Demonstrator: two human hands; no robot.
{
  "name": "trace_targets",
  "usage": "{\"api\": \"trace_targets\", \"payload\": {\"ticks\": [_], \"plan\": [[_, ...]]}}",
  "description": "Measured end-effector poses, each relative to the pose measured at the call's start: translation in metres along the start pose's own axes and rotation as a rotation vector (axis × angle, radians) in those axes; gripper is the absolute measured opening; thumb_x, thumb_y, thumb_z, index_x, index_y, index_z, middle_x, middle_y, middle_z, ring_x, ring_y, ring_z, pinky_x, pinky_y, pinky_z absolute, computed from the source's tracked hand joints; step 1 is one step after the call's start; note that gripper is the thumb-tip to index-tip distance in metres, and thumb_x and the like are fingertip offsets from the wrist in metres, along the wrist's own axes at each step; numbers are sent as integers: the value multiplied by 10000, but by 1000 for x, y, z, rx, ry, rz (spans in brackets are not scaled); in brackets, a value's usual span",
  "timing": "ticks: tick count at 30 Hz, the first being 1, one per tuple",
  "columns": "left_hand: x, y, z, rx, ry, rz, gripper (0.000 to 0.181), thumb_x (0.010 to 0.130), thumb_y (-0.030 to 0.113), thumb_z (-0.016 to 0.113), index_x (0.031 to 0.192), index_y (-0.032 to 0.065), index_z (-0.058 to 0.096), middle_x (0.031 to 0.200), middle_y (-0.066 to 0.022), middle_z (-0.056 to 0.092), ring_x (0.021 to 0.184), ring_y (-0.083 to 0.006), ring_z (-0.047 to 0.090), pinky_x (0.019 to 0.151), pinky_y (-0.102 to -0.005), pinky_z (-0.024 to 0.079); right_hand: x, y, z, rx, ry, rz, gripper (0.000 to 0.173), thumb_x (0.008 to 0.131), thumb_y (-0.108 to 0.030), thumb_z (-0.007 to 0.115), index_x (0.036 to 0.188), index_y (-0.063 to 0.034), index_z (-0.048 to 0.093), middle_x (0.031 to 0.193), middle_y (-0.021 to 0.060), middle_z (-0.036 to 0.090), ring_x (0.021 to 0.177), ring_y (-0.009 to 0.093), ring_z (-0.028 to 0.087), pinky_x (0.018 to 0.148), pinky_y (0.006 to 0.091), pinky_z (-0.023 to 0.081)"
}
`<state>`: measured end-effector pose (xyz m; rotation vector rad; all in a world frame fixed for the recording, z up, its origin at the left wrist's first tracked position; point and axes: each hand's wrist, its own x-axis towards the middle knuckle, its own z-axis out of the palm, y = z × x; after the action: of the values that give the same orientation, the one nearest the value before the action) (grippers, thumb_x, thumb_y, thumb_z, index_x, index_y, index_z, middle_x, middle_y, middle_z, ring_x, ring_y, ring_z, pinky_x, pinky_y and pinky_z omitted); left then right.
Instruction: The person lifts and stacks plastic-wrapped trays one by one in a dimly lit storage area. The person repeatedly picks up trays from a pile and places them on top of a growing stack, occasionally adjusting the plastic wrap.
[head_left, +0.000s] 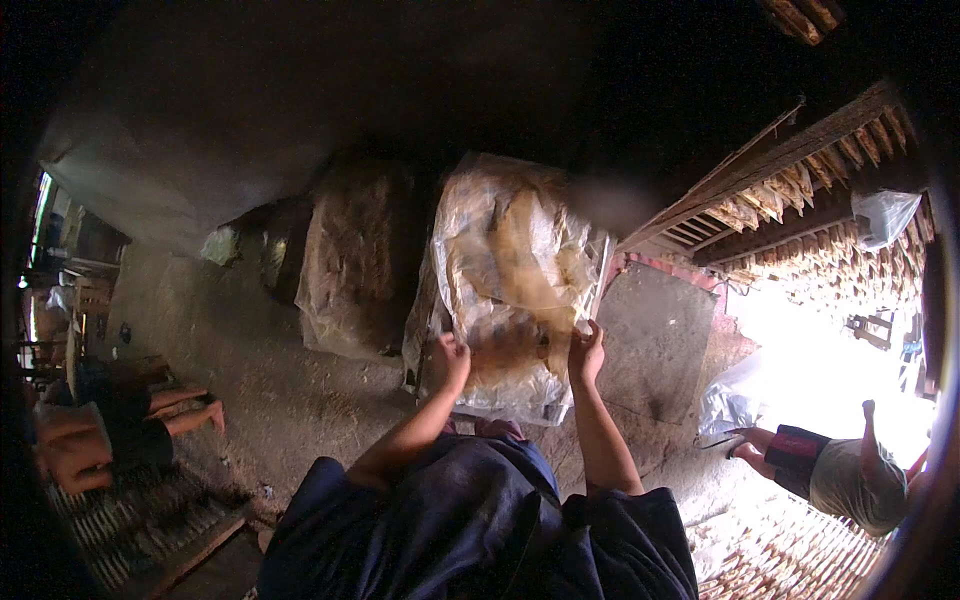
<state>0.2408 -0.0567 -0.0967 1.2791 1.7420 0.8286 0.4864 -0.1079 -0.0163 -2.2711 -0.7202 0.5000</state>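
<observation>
Before me lies a large bundle of brown, sheet-like material in clear plastic wrapping; what the material is I cannot tell. My left hand is at the bundle's near left part, blurred, with its fingers bent by the plastic; whether they grip it is unclear. At the near right edge, my right hand has its thumb and fingers closed on the plastic. A second plastic-covered bundle stands to the left of the first, in dimmer light, with a dark gap between them.
Dirt-stained floor surrounds the bundles. One person stands at right near a bright opening; another person is at far left. Slatted racks with pale pieces are at lower right, and pieces hang from wooden beams at upper right.
</observation>
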Motion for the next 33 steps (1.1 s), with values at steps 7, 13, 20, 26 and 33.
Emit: {"api": "trace_targets", "payload": {"ticks": [7, 13, 20, 26, 33], "plan": [[-18, 12, 7, 169, -115, -282, 343, 672, 162, 651, 929, 3, 487, 855, -126, 565, 782, -252, 556, 701, -355, 440, 0, 17, 6, -62, 3, -31, 341, 801, -213, 579, 1105, -90, 484, 928, 177, 607, 856, 360, 575, 715, 416, 452], [-18, 23, 39, -26, -260, -344, 539, 684, 184, 624, 1138, 11, 390, 1136, -208, 470, 1047, -280, 484, 879, -366, 375, -3, 23, 11, -70, -11, -132, 349, 790, -176, 576, 1107, -70, 475, 1020, 201, 560, 961, 372, 528, 796, 414, 427], [-13, -7, 52, 382, -18, -150, 436, 638, 217, 643, 1004, 55, 471, 976, -182, 510, 937, -328, 532, 795, -406, 444, -7, 17, 12, 15, 14, -219, 388, 778, -183, 599, 1117, -60, 457, 1022, 204, 558, 980, 387, 510, 824, 415, 415], [-5, -20, 34, 483, 49, -259, 467, 618, 259, 676, 1013, 107, 479, 1006, -213, 475, 924, -382, 524, 773, -460, 452, -14, -9, -9, 173, -221, 95, 372, 794, -220, 626, 1087, -38, 487, 917, 132, 599, 851, 223, 571, 744, 338, 446], [-8, 23, -18, 291, -71, -205, 379, 723, 147, 623, 1028, 59, 415, 944, -93, 507, 809, -204, 524, 730, -355, 438, 1, 25, -2, 922, -734, 115, 238, 827, -125, 583, 1028, 1, 571, 934, 18, 608, 778, 95, 557, 697, 249, 444]]}}
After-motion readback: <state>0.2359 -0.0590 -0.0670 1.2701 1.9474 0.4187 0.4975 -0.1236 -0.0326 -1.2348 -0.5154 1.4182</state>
